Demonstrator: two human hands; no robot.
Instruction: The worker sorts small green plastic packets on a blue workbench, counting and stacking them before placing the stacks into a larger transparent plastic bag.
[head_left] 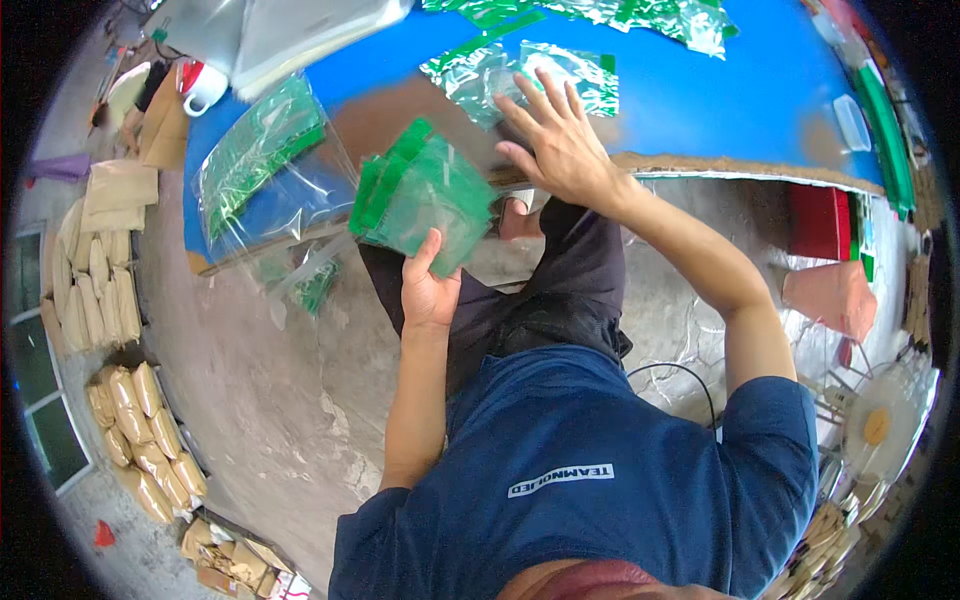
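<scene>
Several pouches (428, 195) in left grip (431, 287)

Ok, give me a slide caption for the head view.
Left hand holds a stack of clear, green-edged plastic bags; right hand, fingers spread, over similar bags on the blue tabletop.

Grey floor (260, 400) (patchy) spreads below a blue table (720, 105).

A packing workshop, I'd say.
Green-edged plastic bags (470, 80) lie across the blue worktable (730, 120); at left, brown packs (135, 410) sit stacked above concrete floor (260, 370).
</scene>
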